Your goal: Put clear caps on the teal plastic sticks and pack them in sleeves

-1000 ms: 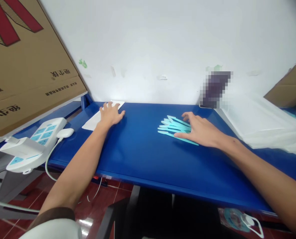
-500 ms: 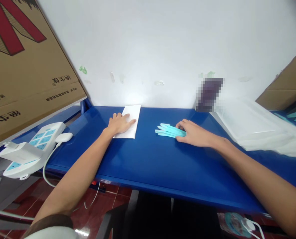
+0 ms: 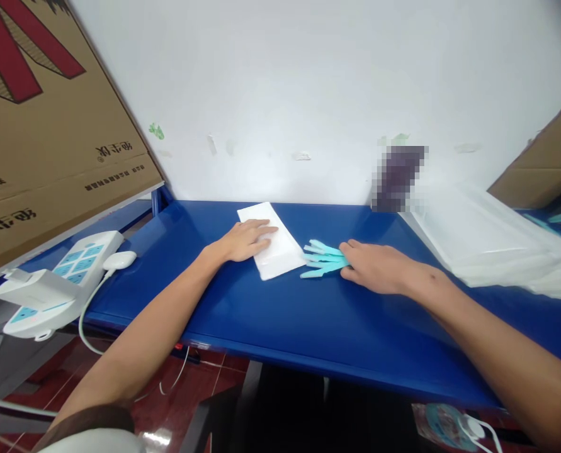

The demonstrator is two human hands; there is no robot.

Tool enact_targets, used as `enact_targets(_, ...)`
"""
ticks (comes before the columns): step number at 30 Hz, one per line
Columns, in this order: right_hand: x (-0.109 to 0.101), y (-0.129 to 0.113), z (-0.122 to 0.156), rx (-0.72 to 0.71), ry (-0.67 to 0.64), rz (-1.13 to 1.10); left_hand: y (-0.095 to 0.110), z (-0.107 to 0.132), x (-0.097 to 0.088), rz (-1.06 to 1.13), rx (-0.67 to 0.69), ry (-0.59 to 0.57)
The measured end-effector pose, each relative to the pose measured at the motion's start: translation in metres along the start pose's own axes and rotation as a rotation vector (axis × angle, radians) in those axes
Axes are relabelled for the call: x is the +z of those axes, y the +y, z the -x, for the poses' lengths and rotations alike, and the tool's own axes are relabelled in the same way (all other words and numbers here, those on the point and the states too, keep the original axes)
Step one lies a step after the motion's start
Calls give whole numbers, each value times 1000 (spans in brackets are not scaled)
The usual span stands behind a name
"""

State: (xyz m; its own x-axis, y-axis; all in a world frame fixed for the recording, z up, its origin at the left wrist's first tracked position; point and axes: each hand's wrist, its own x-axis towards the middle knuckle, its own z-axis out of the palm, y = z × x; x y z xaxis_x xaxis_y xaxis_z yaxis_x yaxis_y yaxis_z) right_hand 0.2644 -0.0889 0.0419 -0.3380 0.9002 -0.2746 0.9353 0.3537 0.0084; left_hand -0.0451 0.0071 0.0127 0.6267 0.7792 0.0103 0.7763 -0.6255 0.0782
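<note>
My left hand (image 3: 250,240) lies with its fingers stretched out on a flat white packet (image 3: 283,255), which rests at a slant on the blue table (image 3: 280,314). To the right, my right hand (image 3: 372,265) pinches a fanned bundle of light-blue strips (image 3: 325,258). The free ends of the strips point left, close to the packet's right corner. My right palm hides their other ends. What the strips are exactly I cannot tell.
A white power strip (image 3: 79,270) with a plugged-in charger (image 3: 34,292) and cable stands at the left. Beside it leans a large cardboard box (image 3: 63,138). White plastic bags (image 3: 478,242) lie at the right. A white wall (image 3: 280,94) backs the table.
My left hand has moved right, and the white packet has slid and turned with it toward the strips. The strips have fanned out and dipped slightly in my right hand.
</note>
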Motion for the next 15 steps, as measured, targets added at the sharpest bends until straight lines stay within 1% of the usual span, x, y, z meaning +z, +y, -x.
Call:
enact_targets(2, 3, -3, 0, 8, 18, 58, 5, -1, -2, -78, -71, 25)
enact_targets(4, 6, -3, -1, 4, 41, 96, 10, 0, -5, -155, -140, 78)
enact_targets(6, 7, 0, -1, -1, 58, 108, 12, 2, -10, -183, -167, 98)
enact_targets(8, 7, 4, 0, 0, 66, 103, 13, 6, -13, -128, -128, 79)
enact_targets(11, 5, 10, 2, 5, 56, 110, 15, 10, -14, 36, 29, 36)
enact_targets(13, 5, 12, 2, 9, 52, 130, 17, 10, -13, 104, 112, -19)
enact_targets(15, 8, 14, 0, 15, 67, 148, 20, 8, -11, 126, 127, -94)
